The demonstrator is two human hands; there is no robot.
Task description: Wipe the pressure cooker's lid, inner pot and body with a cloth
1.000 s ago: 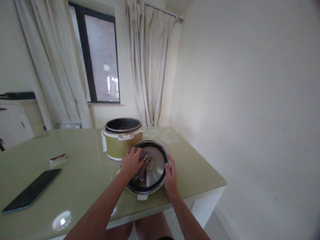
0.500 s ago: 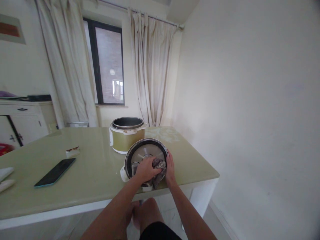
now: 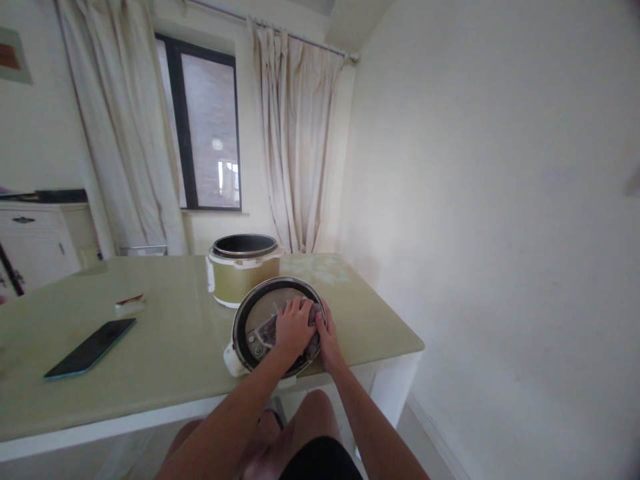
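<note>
A pressure cooker lid (image 3: 265,313) lies at the table's front edge, its metal inner face turned up toward me and tilted. My left hand (image 3: 295,327) is closed on a dark, patterned cloth (image 3: 269,331) and presses it against the lid's inner face. My right hand (image 3: 329,338) grips the lid's right rim, its thumb against the cloth. Parts of the lid's inside are hidden under the cloth and my left hand. Just behind the lid stands the green and white cooker body (image 3: 243,280), uncovered, with a dark inner pot (image 3: 245,244).
A dark tablet or phone (image 3: 91,348) lies on the left of the green tabletop (image 3: 170,353). A small white object with a brown top (image 3: 130,305) sits beyond it. A bare wall (image 3: 490,200) rises on the right; curtains (image 3: 295,133) and a window (image 3: 210,127) are behind.
My left hand has moved up on the lid and the cloth now spreads leftward across its inner face. My right hand's thumb has come over the rim. The view has shifted slightly right.
</note>
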